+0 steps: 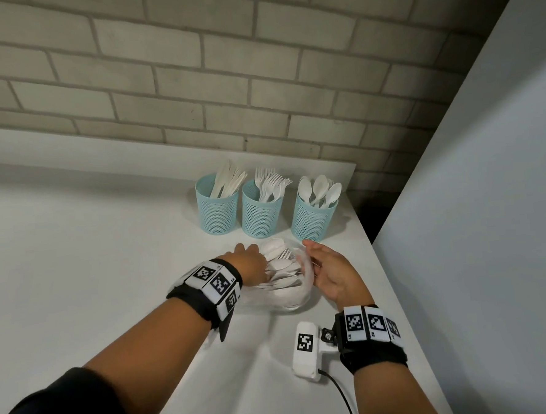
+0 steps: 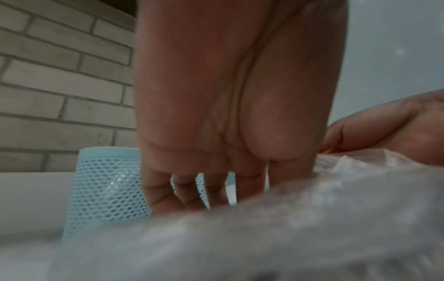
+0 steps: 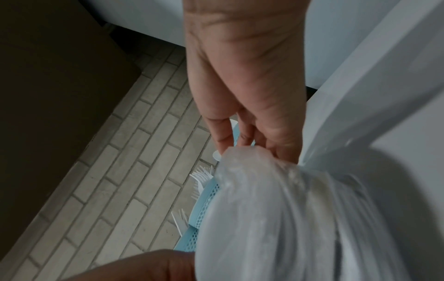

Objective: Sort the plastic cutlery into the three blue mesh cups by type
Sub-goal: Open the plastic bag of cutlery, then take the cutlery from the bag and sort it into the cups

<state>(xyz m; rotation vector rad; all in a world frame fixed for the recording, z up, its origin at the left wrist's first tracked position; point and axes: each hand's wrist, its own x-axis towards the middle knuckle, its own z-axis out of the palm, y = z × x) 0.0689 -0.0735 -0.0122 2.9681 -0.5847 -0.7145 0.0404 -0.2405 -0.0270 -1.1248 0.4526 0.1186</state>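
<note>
Reaching into a clear bag (image 1: pixel 298 296) of loose cutlery (image 1: pixel 280 265) on the counter (image 1: pixel 76 251), the left hand (image 1: pixel 251 264) has its fingers straight and slightly spread among the pieces. The right hand (image 1: pixel 330 275) pinches the bag's rim from the other side, holding the mouth wide. Just beyond both hands stand three mesh cups: knives (image 1: pixel 217 203) ahead of the left hand, forks (image 1: pixel 262 209) between, spoons (image 1: pixel 313 215) ahead of the right hand.

Left hand (image 1: pixel 251 265) hides part of the bagged cutlery (image 1: pixel 280 265).
</note>
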